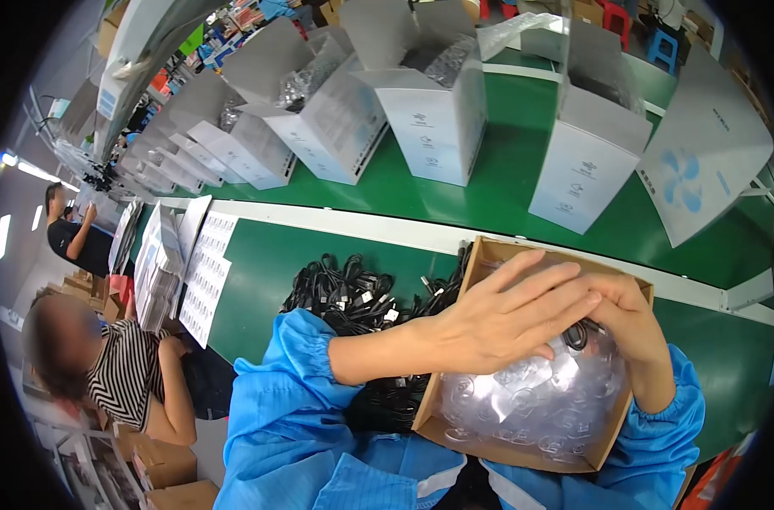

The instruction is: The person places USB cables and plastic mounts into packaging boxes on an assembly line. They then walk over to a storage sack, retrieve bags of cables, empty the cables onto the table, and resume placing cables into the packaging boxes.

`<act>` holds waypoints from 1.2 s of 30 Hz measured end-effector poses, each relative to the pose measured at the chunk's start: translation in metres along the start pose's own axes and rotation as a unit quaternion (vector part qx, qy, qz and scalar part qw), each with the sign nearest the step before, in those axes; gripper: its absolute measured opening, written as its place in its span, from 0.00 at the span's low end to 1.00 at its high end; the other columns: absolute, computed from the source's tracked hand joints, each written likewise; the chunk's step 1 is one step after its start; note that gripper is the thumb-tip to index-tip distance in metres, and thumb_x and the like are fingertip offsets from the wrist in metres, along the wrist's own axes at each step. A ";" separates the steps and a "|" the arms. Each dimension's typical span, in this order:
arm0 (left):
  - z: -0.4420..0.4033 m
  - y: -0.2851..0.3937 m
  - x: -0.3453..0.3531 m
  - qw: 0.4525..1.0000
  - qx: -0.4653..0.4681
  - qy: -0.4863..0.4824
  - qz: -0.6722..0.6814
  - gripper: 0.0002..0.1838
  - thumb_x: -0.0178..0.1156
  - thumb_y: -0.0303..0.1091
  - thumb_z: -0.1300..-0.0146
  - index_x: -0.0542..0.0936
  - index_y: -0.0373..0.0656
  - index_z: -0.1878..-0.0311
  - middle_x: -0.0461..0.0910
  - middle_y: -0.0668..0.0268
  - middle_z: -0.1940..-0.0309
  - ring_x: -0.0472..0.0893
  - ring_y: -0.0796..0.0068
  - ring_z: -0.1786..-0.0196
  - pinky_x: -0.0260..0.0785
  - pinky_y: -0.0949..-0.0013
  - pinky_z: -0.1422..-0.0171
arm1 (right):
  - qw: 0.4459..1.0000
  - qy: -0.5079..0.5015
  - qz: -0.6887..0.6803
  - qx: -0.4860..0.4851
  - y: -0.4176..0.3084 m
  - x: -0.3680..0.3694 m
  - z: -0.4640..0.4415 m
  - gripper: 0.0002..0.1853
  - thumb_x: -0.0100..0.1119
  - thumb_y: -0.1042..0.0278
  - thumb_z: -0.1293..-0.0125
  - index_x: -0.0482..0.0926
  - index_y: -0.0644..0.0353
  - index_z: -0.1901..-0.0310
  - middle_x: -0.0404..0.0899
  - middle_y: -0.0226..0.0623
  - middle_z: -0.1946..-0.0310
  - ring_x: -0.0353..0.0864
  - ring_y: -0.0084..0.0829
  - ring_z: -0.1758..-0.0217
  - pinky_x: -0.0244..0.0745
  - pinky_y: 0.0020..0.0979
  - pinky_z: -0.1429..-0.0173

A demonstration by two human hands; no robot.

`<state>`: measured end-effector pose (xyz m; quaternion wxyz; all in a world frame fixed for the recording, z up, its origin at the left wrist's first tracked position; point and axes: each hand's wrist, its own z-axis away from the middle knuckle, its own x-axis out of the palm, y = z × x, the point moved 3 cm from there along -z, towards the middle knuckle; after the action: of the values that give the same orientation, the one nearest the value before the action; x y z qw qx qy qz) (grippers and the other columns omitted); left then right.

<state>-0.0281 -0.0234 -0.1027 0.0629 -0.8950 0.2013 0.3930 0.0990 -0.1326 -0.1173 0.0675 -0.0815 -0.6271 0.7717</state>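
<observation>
My left hand [514, 319] reaches across from the left, its fingers straight and its fingertips over the fingers of my right hand [633, 314]. The right hand is bent and closed, partly covered by the left fingertips. A coiled black cable [579, 335] shows just below the right fingers, which appear to hold it; the grip itself is hidden. Both hands are above an open cardboard box [421, 416], which holds many clear plastic pieces [531, 416] with round shapes on them. To the left lies a heap of black cables [344, 285] with light plugs, partly behind my left forearm.
Open white boxes [433, 136] with clear wrapping inside stand in a row on the green table [506, 110] beyond a white rail [387, 234]. A label sheet [208, 272] and stacked flat cartons [161, 272] lie left. A person in a striped shirt [123, 374] sits beside them.
</observation>
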 end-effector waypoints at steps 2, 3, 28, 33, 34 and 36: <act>0.003 -0.002 -0.002 1.000 -0.011 -0.006 -0.003 0.29 0.60 0.28 0.55 0.75 0.35 0.44 0.76 0.55 0.50 0.78 0.63 0.50 0.71 0.61 0.45 | 1.000 -0.003 -0.021 0.017 0.000 0.001 -0.001 0.10 0.50 0.67 0.31 0.77 0.64 0.64 0.76 0.31 0.82 0.72 0.17 0.81 0.64 0.18 0.77; 0.006 -0.004 -0.001 1.000 -0.004 -0.012 -0.020 0.29 0.61 0.28 0.55 0.74 0.34 0.44 0.76 0.54 0.49 0.78 0.62 0.49 0.71 0.61 0.46 | 0.999 -0.004 -0.031 0.027 0.000 0.002 -0.001 0.10 0.50 0.67 0.31 0.77 0.64 0.64 0.76 0.31 0.82 0.72 0.17 0.82 0.64 0.18 0.78; 0.202 -0.270 -0.317 0.845 -0.421 0.015 -0.330 0.15 0.53 0.41 0.34 0.78 0.39 0.57 0.80 0.54 0.71 0.80 0.59 0.62 0.69 0.64 0.56 | 1.000 0.000 -0.026 0.003 -0.003 0.024 -0.027 0.10 0.54 0.66 0.32 0.79 0.66 0.62 0.75 0.30 0.83 0.71 0.16 0.82 0.64 0.17 0.78; 0.196 -0.292 -0.335 0.768 -0.558 -0.179 -0.258 0.17 0.51 0.41 0.32 0.76 0.39 0.49 0.82 0.54 0.63 0.80 0.59 0.56 0.68 0.66 0.49 | 1.000 -0.008 -0.016 -0.002 -0.005 0.031 -0.033 0.10 0.55 0.66 0.33 0.79 0.66 0.62 0.75 0.30 0.83 0.71 0.16 0.82 0.64 0.17 0.78; 0.195 -0.310 -0.334 0.773 -0.534 -0.239 -0.245 0.17 0.50 0.42 0.32 0.76 0.40 0.48 0.81 0.52 0.61 0.80 0.58 0.56 0.68 0.64 0.48 | 1.000 -0.007 -0.013 -0.004 -0.005 0.032 -0.033 0.10 0.55 0.66 0.33 0.79 0.66 0.62 0.75 0.30 0.82 0.71 0.16 0.82 0.64 0.17 0.78; 0.190 -0.329 -0.328 0.778 -0.504 -0.297 -0.231 0.18 0.49 0.42 0.32 0.76 0.41 0.47 0.81 0.51 0.60 0.79 0.57 0.55 0.67 0.63 0.47 | 1.000 -0.003 -0.010 -0.008 -0.007 0.031 -0.033 0.10 0.55 0.66 0.33 0.79 0.66 0.63 0.75 0.30 0.82 0.71 0.16 0.82 0.64 0.17 0.78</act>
<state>-0.2220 0.4301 -0.0080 -0.2512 -0.6572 -0.2668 0.6586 0.0757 -0.0930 -0.1188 0.0726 -0.0734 -0.6345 0.7660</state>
